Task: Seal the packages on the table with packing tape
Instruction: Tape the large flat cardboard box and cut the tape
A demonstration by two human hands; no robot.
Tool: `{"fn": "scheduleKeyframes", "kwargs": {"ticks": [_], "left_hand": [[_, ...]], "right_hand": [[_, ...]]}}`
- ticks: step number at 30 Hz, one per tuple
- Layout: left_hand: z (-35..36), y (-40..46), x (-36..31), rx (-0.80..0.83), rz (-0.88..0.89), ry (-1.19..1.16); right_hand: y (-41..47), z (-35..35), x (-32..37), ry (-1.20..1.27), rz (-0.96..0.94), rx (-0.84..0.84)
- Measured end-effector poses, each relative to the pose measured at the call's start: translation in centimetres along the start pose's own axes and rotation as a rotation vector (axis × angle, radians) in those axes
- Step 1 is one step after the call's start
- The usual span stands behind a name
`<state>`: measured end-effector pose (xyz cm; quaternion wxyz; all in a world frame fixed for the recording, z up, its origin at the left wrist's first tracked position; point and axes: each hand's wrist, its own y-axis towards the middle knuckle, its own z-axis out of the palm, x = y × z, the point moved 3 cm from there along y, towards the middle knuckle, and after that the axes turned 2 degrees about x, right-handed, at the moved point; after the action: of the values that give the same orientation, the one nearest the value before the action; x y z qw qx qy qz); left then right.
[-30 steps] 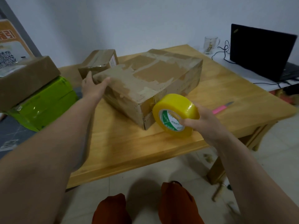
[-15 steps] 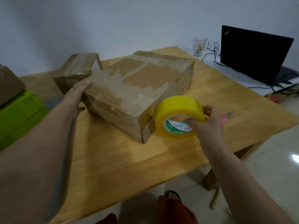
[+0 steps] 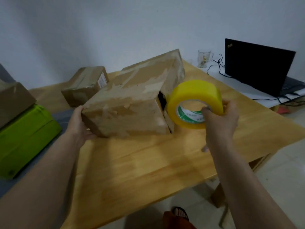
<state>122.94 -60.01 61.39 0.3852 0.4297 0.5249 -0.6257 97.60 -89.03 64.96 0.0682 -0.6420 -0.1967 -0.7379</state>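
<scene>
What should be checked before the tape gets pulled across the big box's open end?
1. Left hand braces the large worn cardboard box at its near corner: ok.
2. Right hand grips the yellow packing tape roll, thumb in the core: ok.
3. Roll sits beside the gaping end flap: ok.
4. Flap closed flush: not ok, a dark gap shows.
5. Tape's free end stuck to the box: cannot tell.
</scene>
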Motion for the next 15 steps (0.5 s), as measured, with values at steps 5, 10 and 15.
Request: {"fn": "scheduleKeyframes", "kwargs": {"ticks": [5,10,15], "left_hand": [[0.2,-4.9,2.3,-0.041,-0.182,-0.237],[1.5,-11.6,5.6,-0.002,-0.299,-0.510],[4.1,-18.2,8.4,0.017,-0.419,-0.634]], "right_hand": [[2.6,1.4,7.1,0.044,-0.131,0.089],[2.6,3.9,13.1,0.099,-0.227,0.165],[0.8,7.4,18.0,0.134,-0.326,0.323]]}}
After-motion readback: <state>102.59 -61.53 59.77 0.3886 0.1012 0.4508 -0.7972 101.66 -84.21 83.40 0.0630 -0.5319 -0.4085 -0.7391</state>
